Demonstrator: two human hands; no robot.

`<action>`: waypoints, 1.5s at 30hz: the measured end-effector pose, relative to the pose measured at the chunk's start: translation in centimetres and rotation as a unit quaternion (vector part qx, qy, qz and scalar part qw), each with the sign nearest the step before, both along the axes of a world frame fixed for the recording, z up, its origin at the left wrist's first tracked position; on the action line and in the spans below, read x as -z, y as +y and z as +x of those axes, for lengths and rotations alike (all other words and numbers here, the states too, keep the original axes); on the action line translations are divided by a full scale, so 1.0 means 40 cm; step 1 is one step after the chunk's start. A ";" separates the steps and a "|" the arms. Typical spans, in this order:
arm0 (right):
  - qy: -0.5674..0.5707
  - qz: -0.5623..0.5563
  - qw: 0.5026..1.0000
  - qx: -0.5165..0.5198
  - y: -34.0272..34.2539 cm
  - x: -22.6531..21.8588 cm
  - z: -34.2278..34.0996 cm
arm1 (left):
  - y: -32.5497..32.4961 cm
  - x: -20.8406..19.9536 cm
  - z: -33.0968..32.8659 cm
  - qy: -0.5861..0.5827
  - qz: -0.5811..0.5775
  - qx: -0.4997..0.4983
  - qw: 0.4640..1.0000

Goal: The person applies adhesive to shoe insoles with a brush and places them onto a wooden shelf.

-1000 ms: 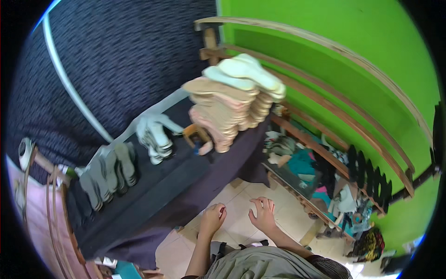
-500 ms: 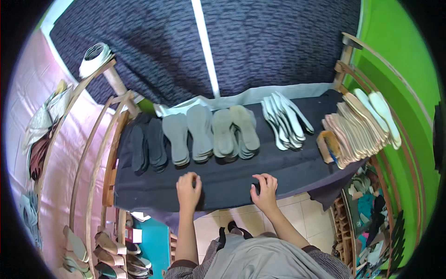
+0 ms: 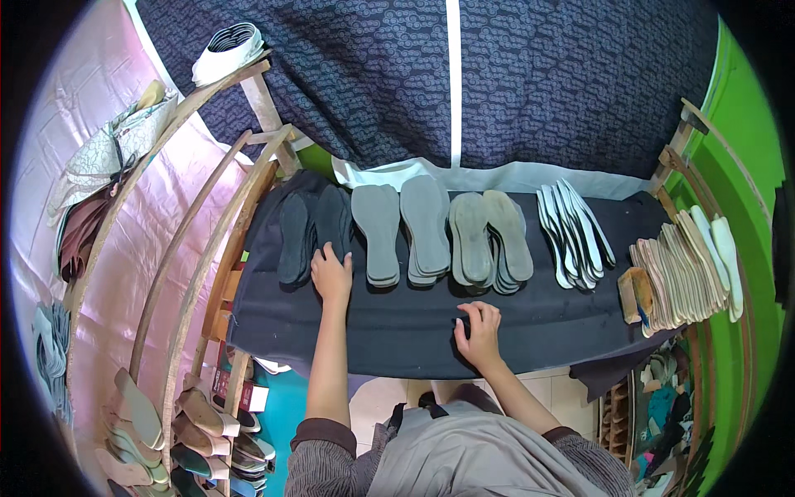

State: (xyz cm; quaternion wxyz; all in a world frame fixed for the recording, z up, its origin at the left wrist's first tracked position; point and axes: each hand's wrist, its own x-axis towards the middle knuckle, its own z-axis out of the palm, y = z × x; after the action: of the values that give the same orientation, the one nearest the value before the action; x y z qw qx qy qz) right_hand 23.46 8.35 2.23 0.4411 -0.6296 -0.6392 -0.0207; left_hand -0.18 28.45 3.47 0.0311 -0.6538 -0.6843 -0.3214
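A row of shoe insoles lies on the dark cloth of the table point(image 3: 397, 331). My left hand point(image 3: 333, 277) reaches to the heel end of the right-hand stack of black insoles point(image 3: 334, 217), fingers spread and resting at its lower edge. Another stack of dark insoles point(image 3: 295, 236) lies just left of it. My right hand point(image 3: 480, 333) hovers over the cloth with fingers curved and apart, holding nothing. Beyond it are grey-green insoles point(image 3: 470, 240). Between the two hands, further back, lie light grey insoles point(image 3: 377, 232) and a second grey stack point(image 3: 426, 224).
White insoles point(image 3: 571, 236) fan out right of centre. A long row of beige insoles point(image 3: 683, 269) stands at the right end beside a small brown block point(image 3: 635, 296). Wooden racks flank both sides, with shoe forms point(image 3: 199, 414) at lower left.
My left hand has moved forward and left to the black insoles. My right hand stays low over the cloth. The view has turned left, so the table sits further right.
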 end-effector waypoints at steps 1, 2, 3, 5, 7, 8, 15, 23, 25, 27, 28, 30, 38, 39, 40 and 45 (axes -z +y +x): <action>0.013 -0.001 1.000 0.012 0.001 0.001 0.004 | 0.010 -0.007 0.005 -0.023 -0.023 0.001 0.999; 0.012 -0.001 1.000 0.011 0.001 0.001 0.007 | 0.015 -0.013 0.009 -0.046 -0.046 0.001 0.998; 0.014 0.002 1.000 0.015 -0.002 0.001 0.009 | 0.014 -0.016 0.013 -0.063 -0.028 -0.009 0.998; 0.018 0.004 1.000 0.019 0.000 0.005 0.009 | 0.027 -0.012 -0.002 -0.074 -0.037 -0.001 0.997; 0.020 0.000 1.000 0.014 -0.001 0.007 0.006 | 0.032 -0.008 -0.028 -0.100 -0.014 0.016 0.995; 0.023 -0.004 1.000 0.015 0.000 0.008 0.013 | 0.019 -0.029 -0.020 -0.131 0.042 0.023 0.990; 0.071 0.009 0.997 -0.025 -0.001 0.004 0.020 | -0.158 -0.120 -0.010 -0.565 0.082 0.017 0.821; 0.316 -0.105 0.911 -0.244 0.014 -0.066 -0.028 | -0.386 -0.184 0.137 -0.419 0.197 0.027 0.886; 0.453 -0.153 0.826 -0.299 0.018 -0.100 -0.049 | -0.438 -0.150 0.177 -0.325 0.232 0.094 0.912; 0.602 -0.107 0.690 -0.387 0.024 -0.151 -0.049 | -0.485 -0.107 0.221 -0.245 0.254 0.186 0.917; 0.603 -0.103 0.694 -0.380 0.021 -0.181 -0.041 | -0.498 -0.063 0.236 -0.183 0.262 0.233 0.918; 0.675 -0.130 0.683 -0.246 0.017 -0.223 -0.027 | -0.526 0.007 0.272 -0.153 0.220 0.345 0.900; 0.434 -0.160 0.882 -0.093 -0.078 -0.128 0.130 | -0.467 0.004 0.412 -0.688 -0.255 0.423 0.532; 0.389 -0.202 0.893 -0.105 -0.096 -0.121 0.143 | -0.464 -0.010 0.440 -0.703 -0.299 0.409 0.499; 0.343 -0.243 0.900 -0.116 -0.110 -0.123 0.155 | -0.463 -0.019 0.468 -0.715 -0.342 0.394 0.465; 0.254 -0.075 0.953 0.145 -0.230 -0.204 0.265 | -0.490 -0.041 0.555 -0.728 -0.408 0.398 0.382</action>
State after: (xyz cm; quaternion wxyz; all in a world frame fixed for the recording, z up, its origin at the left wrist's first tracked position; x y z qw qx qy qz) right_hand 34.05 -0.86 10.38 0.5325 -0.7315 -0.4074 0.1244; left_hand 22.02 8.83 5.12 -0.8807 -0.3005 -0.1552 -0.3315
